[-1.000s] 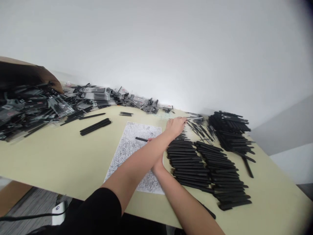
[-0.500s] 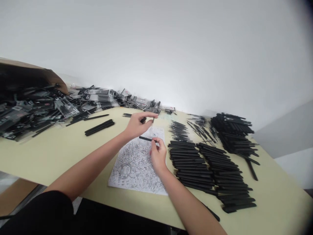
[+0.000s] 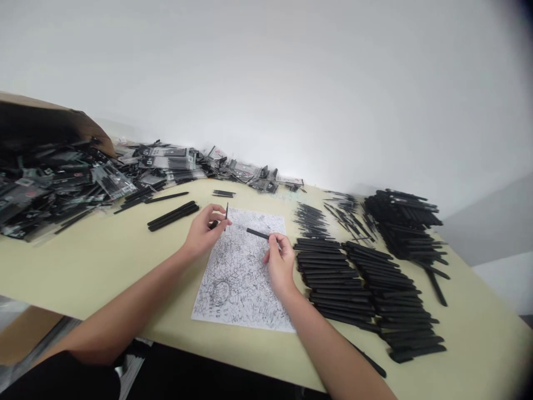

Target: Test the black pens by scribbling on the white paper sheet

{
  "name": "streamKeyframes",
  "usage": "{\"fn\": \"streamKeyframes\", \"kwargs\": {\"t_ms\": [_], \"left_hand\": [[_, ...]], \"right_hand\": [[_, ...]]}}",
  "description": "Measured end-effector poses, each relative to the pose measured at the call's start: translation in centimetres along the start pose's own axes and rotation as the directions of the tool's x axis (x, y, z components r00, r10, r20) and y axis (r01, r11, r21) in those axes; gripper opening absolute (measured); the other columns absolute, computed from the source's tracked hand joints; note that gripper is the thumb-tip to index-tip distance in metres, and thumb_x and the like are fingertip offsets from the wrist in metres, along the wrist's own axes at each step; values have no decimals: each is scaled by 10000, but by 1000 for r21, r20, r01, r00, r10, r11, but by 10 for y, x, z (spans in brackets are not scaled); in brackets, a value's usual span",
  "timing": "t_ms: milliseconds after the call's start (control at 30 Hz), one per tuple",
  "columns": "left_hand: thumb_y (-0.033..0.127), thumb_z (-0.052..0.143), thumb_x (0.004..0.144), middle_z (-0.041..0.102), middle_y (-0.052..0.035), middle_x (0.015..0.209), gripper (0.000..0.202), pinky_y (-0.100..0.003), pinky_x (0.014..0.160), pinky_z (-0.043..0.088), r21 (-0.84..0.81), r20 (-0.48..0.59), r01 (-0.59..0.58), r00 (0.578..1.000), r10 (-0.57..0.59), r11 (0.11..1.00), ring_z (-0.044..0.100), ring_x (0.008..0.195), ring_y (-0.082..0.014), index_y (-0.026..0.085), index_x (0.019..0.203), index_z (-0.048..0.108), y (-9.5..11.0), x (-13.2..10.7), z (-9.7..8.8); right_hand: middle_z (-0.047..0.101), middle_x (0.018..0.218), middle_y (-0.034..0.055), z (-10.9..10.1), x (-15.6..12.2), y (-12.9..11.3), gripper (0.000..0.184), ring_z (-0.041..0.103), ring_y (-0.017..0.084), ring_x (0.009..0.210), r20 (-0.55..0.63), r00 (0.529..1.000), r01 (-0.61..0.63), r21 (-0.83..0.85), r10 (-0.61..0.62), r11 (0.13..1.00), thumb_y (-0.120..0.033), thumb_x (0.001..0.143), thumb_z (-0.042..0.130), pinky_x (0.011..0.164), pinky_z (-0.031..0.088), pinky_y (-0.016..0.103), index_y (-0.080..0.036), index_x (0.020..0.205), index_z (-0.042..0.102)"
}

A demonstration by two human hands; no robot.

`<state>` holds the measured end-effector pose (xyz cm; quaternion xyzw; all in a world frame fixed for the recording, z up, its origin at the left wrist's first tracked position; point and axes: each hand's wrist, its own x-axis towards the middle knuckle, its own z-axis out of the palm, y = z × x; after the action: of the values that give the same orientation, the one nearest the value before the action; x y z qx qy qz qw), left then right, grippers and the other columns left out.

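Note:
My left hand [image 3: 207, 230] is over the left edge of a scribbled sheet of paper [image 3: 237, 300]. Its fingers pinch a thin dark pen refill [image 3: 227, 211], held nearly upright. A small black piece, possibly a pen cap [image 3: 214, 225], is tucked in the same hand, partly hidden. Over the paper's right side, my right hand [image 3: 280, 261] grips a black pen barrel [image 3: 257, 233] that points left toward the other hand. The two held parts are apart.
Rows of black pens [image 3: 333, 280] lie right of the paper, with thin refills [image 3: 310, 220] behind them and a pen pile [image 3: 406, 222] farther right. Packaged pens [image 3: 166, 158] spill from a cardboard box [image 3: 94, 133] at left. Several pens [image 3: 172, 215] and refills [image 3: 224, 194] lie nearer.
My left hand has moved left and down, away from the area above the paper's top, with the refill still pinched. My right hand keeps hold of the pen barrel, almost unmoved.

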<state>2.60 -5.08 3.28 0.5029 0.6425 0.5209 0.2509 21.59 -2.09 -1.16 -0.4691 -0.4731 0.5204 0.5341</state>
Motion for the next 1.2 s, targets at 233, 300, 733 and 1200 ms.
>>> {"fn": "streamKeyframes", "kwargs": {"t_ms": [233,300,733,1200], "left_hand": [[256,505,754,380,54,524,127,-208,430,204,-133,285,306,923,-259,943,282,437,-78,188,839,570,11,-2,0],[319,494,798,322,53,485,152,-211,411,134,-147,361,386,878,-314,911,223,412,-73,186,751,550,12,-1,-2],[331,436,813,184,83,366,170,-217,365,158,-183,601,572,709,-369,800,151,306,-81,210,705,485,1,5,-2],[205,531,727,347,67,479,52,-204,371,224,-40,585,649,632,-509,760,361,360,-89,195,768,500,21,70,56]], "right_hand": [[407,433,-105,-1,0,-1,361,402,86,372,12,1000,8,-17,-8,1000,-554,790,616,385,308,198,-204,859,564],[412,445,-102,-1,-1,-1,351,405,84,376,13,1000,12,-24,-11,1000,-544,793,614,384,306,195,-203,859,565],[401,461,-102,0,-2,1,346,383,80,387,39,999,19,-26,-18,999,-533,790,624,382,283,193,-198,860,570],[388,460,-105,1,-4,0,366,369,86,385,46,999,10,0,-10,1000,-556,792,614,390,277,203,-201,866,565]]}}
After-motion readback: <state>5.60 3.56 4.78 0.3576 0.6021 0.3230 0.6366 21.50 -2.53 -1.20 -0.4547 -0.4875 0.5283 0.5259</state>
